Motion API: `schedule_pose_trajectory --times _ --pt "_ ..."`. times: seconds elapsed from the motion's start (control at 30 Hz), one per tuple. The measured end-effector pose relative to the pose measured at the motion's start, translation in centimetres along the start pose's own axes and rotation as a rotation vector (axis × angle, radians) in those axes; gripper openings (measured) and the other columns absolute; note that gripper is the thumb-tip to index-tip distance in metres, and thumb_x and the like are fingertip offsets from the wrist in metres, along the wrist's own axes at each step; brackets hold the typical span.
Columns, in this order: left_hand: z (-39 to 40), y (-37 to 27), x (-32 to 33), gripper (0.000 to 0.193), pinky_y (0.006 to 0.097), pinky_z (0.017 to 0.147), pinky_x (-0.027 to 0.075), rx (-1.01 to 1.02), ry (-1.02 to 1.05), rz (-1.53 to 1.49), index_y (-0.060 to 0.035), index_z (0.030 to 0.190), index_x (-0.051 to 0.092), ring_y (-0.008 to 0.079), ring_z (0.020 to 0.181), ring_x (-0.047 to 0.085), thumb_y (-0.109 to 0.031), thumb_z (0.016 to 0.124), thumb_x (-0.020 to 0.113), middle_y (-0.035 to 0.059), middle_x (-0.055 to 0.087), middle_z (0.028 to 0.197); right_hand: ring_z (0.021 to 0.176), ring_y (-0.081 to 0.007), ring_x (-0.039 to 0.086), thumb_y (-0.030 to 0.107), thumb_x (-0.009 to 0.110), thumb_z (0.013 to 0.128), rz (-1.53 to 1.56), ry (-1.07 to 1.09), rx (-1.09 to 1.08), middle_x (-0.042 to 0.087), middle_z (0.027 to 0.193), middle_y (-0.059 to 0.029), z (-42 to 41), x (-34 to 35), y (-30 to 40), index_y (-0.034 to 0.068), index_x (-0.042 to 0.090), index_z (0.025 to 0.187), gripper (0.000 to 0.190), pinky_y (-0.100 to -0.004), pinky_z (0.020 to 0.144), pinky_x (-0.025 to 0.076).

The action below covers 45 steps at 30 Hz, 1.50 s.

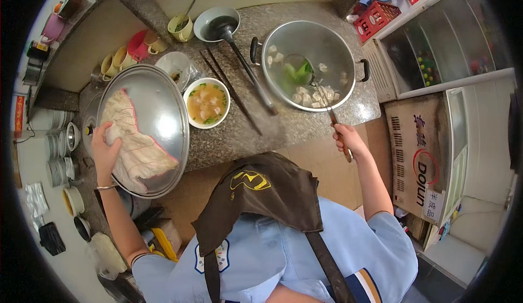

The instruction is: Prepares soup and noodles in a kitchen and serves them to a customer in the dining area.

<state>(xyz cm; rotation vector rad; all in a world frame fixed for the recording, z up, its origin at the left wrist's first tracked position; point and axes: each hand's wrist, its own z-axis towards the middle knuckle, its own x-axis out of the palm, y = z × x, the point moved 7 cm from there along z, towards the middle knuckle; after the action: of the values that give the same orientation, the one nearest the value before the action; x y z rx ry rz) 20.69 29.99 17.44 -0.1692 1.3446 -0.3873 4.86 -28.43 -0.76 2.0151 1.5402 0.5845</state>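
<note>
My right hand (350, 140) grips the wooden handle of a strainer (335, 119), whose head is in a large steaming metal pot (347, 94). Green leaves (298, 72) lie at the strainer's head, and pale dumplings (318, 96) float around it. At the left my left hand (107, 145) rests on a cream cloth (139, 143) with a pink edge, fingers bent over it. The cloth lies on a big round metal lid (171, 111); whether the hand grips it I cannot tell. Between lid and pot stands a white bowl (226, 113) of dumpling soup with chopped greens.
Long dark chopsticks (233, 92) and a black ladle (247, 70), its head in a grey bowl (200, 19), lie on the granite counter (286, 125). A cup (184, 33) of greens and a plastic-covered bowl (173, 64) stand behind. A cardboard box (412, 156) is at the right.
</note>
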Motion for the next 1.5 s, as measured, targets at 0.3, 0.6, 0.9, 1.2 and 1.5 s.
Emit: schedule_pose_trajectory --times 0.3,0.6,0.9,1.2,1.5 --pt "-0.2 -0.4 0.3 0.038 0.0242 0.060 0.036 -0.040 0.016 -0.043 -0.0015 0.098 0.055 0.0154 0.068 0.045 -0.006 0.060 0.057 0.0064 0.050 0.086 0.044 -0.0054 0.036 0.024 0.041 0.088 0.596 0.282 0.230 0.043 0.067 -0.0019 2.9 2.6 -2.5 -0.002 0.045 0.104 0.031 -0.0180 0.036 0.032" --pt "-0.3 -0.2 0.0 0.037 0.0255 0.062 0.037 -0.020 0.013 -0.052 0.0002 0.097 0.054 0.0167 0.069 0.047 -0.005 0.060 0.056 0.0074 0.050 0.084 0.043 -0.0052 0.035 0.026 0.040 0.088 0.560 0.306 0.052 0.042 0.067 -0.0008 -0.3 1.9 -1.5 -0.001 0.043 0.109 0.034 -0.0181 0.036 0.031" --pt "0.1 -0.7 -0.1 0.038 0.0264 0.069 0.040 -0.057 0.033 -0.057 0.0001 0.098 0.053 0.0195 0.076 0.049 -0.004 0.060 0.056 0.0091 0.050 0.088 0.042 -0.0094 0.040 0.026 0.045 0.086 -0.024 -0.151 -0.184 0.043 0.064 -0.0010 0.7 -1.1 -0.9 0.007 0.045 0.094 0.021 -0.0261 0.039 0.036" --pt "0.1 -0.8 -0.6 0.037 0.0279 0.075 0.040 -0.082 0.047 -0.060 0.0002 0.096 0.053 0.0232 0.083 0.052 -0.004 0.060 0.055 0.0110 0.050 0.090 0.042 -0.0089 0.036 0.027 0.042 0.088 0.291 -0.122 -0.244 0.043 0.066 -0.0010 -1.1 -2.1 0.0 0.007 0.045 0.106 0.027 -0.0233 0.038 0.033" --pt "-0.3 1.1 -1.7 0.038 0.0291 0.077 0.040 -0.050 0.016 -0.074 -0.0007 0.097 0.054 0.0258 0.085 0.052 -0.006 0.060 0.056 0.0121 0.050 0.089 0.042 -0.0035 0.031 0.024 0.037 0.090 0.896 0.325 -0.162 0.040 0.068 0.0006 -1.6 1.0 -0.9 0.000 0.040 0.116 0.036 -0.0154 0.034 0.027"
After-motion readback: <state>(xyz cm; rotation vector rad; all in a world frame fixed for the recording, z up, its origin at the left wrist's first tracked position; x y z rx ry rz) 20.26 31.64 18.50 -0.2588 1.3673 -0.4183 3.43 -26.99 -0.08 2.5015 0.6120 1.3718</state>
